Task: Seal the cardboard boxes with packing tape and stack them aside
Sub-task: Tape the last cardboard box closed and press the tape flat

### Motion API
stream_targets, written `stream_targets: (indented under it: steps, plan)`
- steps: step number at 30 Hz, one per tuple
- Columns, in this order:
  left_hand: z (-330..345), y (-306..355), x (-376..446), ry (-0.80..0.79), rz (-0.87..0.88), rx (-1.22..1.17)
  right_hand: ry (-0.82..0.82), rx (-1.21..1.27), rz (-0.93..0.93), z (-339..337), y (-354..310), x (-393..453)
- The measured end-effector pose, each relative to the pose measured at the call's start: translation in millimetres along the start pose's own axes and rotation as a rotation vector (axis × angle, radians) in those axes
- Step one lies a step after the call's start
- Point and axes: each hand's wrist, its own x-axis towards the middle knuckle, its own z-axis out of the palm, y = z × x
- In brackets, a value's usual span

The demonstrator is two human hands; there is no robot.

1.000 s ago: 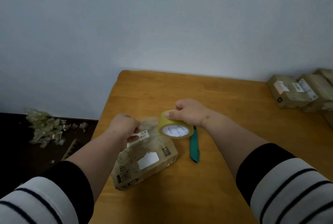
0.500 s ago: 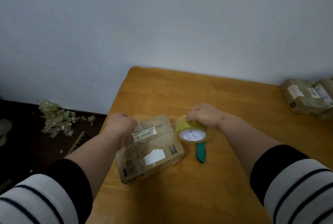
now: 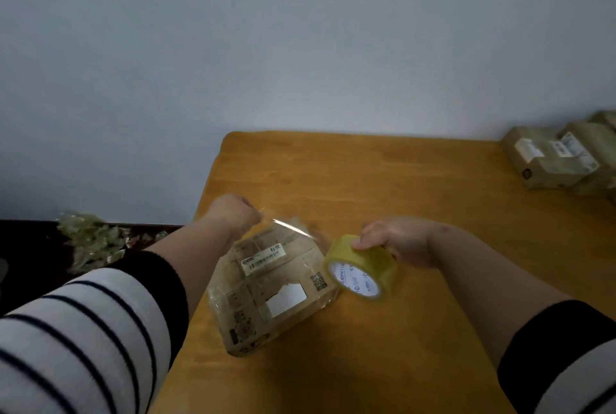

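While the left hand pinches the free end of clear tape above the far edge of the small, label-covered brown cardboard box at lower centre, the right hand curls round the yellowish roll of packing tape just right of it. Keeping the strip taut and lowering it squarely along the seam should avoid wrinkles. More taped brown boxes sit at right on the wooden table.

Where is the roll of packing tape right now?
In the head view, the tape roll sits right of centre, gripped from above by the right hand, right beside the cardboard box on the wooden table.
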Motion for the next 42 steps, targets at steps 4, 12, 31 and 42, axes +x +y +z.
stream_targets:
  steps: [4, 12, 31, 42]
  plan:
    - [7.3, 15.0, 9.1, -0.093, 0.029, 0.126, 0.046, 0.011, 0.017, 6.0, 5.2, -11.6]
    - [27.9, 39.3, 37.3, -0.228, 0.156, 0.433, -0.001, 0.281, 0.097, 25.6, 16.4, -20.8]
    - [39.5, 31.9, 76.4, -0.399, 0.055, 0.335, 0.004, 0.432, 0.167, 33.0, 1.1, -4.3]
    - [46.4, 4.7, 73.8, -0.329, 0.182, 0.424, -0.01, 0.408, 0.139, 35.9, -0.8, -4.7]
